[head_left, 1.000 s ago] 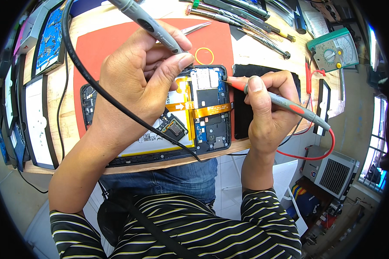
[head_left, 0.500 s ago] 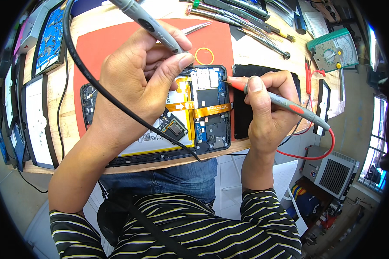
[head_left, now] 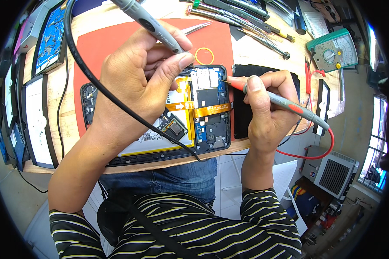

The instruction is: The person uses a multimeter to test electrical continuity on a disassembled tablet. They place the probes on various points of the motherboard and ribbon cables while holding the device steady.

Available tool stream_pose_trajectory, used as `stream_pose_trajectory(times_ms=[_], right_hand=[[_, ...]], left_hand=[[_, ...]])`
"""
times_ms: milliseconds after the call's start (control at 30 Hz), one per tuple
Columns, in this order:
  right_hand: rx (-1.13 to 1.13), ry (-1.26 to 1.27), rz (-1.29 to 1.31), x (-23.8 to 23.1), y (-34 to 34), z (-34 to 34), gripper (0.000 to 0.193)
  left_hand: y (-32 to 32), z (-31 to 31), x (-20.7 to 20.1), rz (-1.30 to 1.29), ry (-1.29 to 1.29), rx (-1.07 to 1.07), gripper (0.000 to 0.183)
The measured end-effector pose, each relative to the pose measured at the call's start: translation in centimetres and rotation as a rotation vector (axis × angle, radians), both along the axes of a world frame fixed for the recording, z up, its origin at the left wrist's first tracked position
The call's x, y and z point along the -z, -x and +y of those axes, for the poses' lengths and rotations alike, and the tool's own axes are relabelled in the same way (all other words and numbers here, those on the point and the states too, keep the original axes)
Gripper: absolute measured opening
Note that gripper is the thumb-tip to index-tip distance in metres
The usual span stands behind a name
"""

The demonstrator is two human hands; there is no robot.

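An opened phone [head_left: 209, 125] lies on an orange-red mat [head_left: 90, 56], its battery [head_left: 160, 144], blue circuit board and orange ribbon cable [head_left: 212, 111] exposed. My left hand [head_left: 138, 82] is closed around a grey test probe [head_left: 153, 30] with a black lead; its tip is hidden behind the fingers near the phone's upper edge. In my right hand [head_left: 266, 105] is a grey and red test probe [head_left: 289, 106] with a red lead. Its tip is at the board by the phone's right edge. A small loose module [head_left: 173, 126] rests over the battery.
A green analog multimeter [head_left: 333, 51] stands at the far right. Several screwdrivers [head_left: 229, 19] and tweezers [head_left: 196, 28] lie at the back. A yellow rubber ring [head_left: 204, 55] sits above the phone, and a black pad [head_left: 246, 125] is under my right hand. Framed panels [head_left: 39, 121] line the left.
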State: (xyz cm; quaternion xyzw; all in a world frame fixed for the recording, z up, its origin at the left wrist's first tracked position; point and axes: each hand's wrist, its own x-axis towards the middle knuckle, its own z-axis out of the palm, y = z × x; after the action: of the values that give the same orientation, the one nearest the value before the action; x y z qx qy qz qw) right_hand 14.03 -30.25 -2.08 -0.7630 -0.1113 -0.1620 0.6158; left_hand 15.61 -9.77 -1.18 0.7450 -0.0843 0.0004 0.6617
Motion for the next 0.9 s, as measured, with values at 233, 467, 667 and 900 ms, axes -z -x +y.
stream_pose_trajectory(times_ms=[233,467,667,900], right_hand=[[0.008,0.053,-0.008,-0.02,-0.03,-0.19,0.017],[-0.012,0.017,-0.006,0.03,0.04,-0.17,0.016],[-0.013,-0.016,-0.005,0.12,0.07,-0.12,0.015],[0.002,-0.014,-0.013,0.24,0.03,-0.02,0.015]], left_hand=[[-0.01,-0.06,0.01,0.009,0.013,0.000,0.018],[0.03,-0.04,-0.01,0.009,0.004,-0.004,0.019],[0.00,-0.03,0.00,0.003,0.000,-0.001,0.018],[0.04,-0.04,-0.09,0.012,0.005,0.000,0.018]])
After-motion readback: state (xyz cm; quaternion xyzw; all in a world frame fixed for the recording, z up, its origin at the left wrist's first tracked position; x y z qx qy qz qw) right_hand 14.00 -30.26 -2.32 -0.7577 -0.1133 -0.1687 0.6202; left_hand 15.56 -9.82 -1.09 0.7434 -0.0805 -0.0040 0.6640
